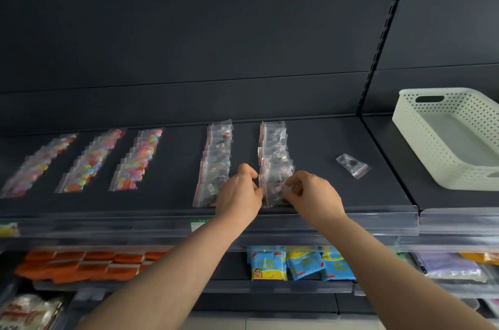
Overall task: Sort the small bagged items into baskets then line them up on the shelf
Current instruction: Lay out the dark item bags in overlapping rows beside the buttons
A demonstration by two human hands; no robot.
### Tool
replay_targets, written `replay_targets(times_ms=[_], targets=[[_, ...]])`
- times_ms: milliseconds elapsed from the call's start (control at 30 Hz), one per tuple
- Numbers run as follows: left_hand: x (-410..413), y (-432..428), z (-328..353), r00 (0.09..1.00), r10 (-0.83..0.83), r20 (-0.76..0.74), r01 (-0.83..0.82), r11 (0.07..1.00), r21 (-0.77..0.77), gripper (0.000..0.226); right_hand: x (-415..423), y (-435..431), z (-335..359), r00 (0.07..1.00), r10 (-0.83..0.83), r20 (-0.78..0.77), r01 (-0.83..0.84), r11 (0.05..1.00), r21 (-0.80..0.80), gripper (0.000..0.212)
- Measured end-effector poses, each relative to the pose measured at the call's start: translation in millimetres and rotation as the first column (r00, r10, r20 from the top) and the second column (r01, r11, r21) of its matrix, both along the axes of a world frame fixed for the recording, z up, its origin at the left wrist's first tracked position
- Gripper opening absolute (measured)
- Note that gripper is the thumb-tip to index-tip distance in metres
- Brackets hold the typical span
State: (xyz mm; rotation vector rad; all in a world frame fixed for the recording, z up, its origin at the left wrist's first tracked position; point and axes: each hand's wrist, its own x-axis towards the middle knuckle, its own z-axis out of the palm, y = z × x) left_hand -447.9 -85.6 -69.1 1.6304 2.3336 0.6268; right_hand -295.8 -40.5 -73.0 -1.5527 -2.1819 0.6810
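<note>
Lining up: both hands are setting the front bag [272,196] into place at the near end of the dark row [275,149], well left of the white basket [432,157] on the shelf [324,194].
Left hand grip: the left hand [239,192] is pinching the bag's left edge, thumb and fingers curled in.
Right hand grip: the right hand [313,192] is grasping the same bag from its basket side, fingertips bunched on the plastic.
Progress, by my read: the sorting looks done and the lining up is well on. A second dark row [217,157] sits further left of the basket, and three colourful rows [140,159] lie further left again.
Left to place: one loose bag [352,166] lies askew between the dark row and the basket, in no line.
Next move calls for: squaring the front bag to its row and letting go without dragging its neighbours, which overlap closely. Then comes a reach towards the basket for the loose bag. That is a judgement only.
Hard to see: the hands cover the front bag's contents and the second dark row's near corner. What the dark bags hold is too small to tell.
Cut off: the basket runs out of frame on its far side, though the part in view holds nothing.
</note>
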Motion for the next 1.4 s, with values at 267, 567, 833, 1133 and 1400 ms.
replay_targets(times_ms=[267,567,833,1133,1400], targets=[[50,30,21,0.98,-0.155,0.126,0.157,0.988,-0.005,0.011,54,19,9,0.965,-0.197,0.171,0.179,0.977,0.118,0.021],[126,104,25,0.981,-0.19,0.045,0.195,0.969,-0.153,0.031,124,37,9,0.923,-0.225,0.312,0.182,0.97,0.162,0.023],[144,126,16,0.978,-0.123,0.171,0.144,0.982,-0.119,0.012,145,49,12,0.964,-0.229,0.133,0.221,0.973,0.071,0.027],[120,100,41,0.85,-0.317,0.421,0.303,0.948,0.101,0.061,119,64,13,0.88,-0.21,-0.426,0.127,0.968,-0.215,0.024],[98,81,38,0.769,-0.128,0.626,0.123,0.991,0.051,0.014,103,53,19,0.602,-0.378,-0.703,-0.039,0.866,-0.499,0.004]])
